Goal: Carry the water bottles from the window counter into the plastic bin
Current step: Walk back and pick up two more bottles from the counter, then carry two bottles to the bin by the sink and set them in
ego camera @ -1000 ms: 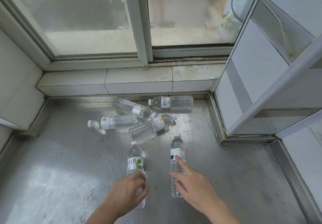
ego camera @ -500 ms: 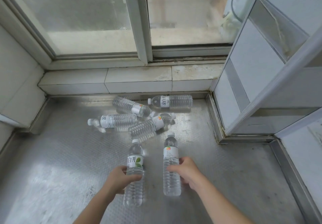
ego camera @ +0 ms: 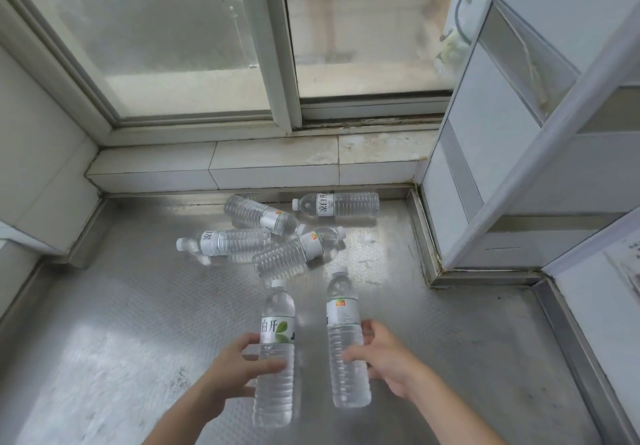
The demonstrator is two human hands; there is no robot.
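Just beyond each grip, the left hand (ego camera: 235, 365) on one bottle (ego camera: 275, 358) and the right hand (ego camera: 388, 354) on another (ego camera: 346, 344), four loose bottles (ego camera: 277, 240) lie in a heap that blocks the way forward to the tiled ledge (ego camera: 263, 164). Left of the left grip the metal surface (ego camera: 114, 323) lies bare out to the wall. Right of the right grip there is bare room up to the cabinet (ego camera: 519, 184), and a narrow strip shows between the two held bottles.
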